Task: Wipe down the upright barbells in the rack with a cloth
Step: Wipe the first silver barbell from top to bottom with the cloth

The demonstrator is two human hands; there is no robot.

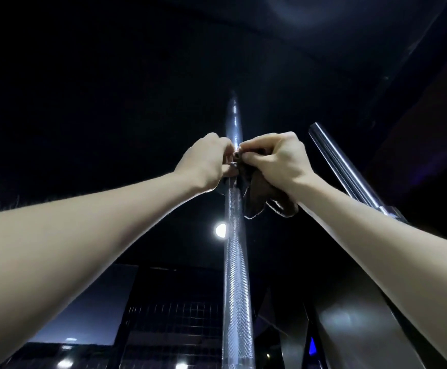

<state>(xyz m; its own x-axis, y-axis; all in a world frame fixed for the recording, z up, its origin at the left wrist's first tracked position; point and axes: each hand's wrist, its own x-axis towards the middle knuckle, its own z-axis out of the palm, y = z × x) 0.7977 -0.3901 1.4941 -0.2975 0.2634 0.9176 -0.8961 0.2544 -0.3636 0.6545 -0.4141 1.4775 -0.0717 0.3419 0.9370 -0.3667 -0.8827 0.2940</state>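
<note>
The knurled barbell (237, 262) stands upright mid-frame, its bottom end cut off below. The left hand (206, 162) grips it; the right hand (275, 158) pinches a dark cloth (254, 198) against it. Another barbell (350, 171) leans right; surroundings too dark.

Two barbells (236, 262) (350, 171), one cloth (257, 193), two hands (206, 161) (278, 158), one round light (220, 230)
</note>
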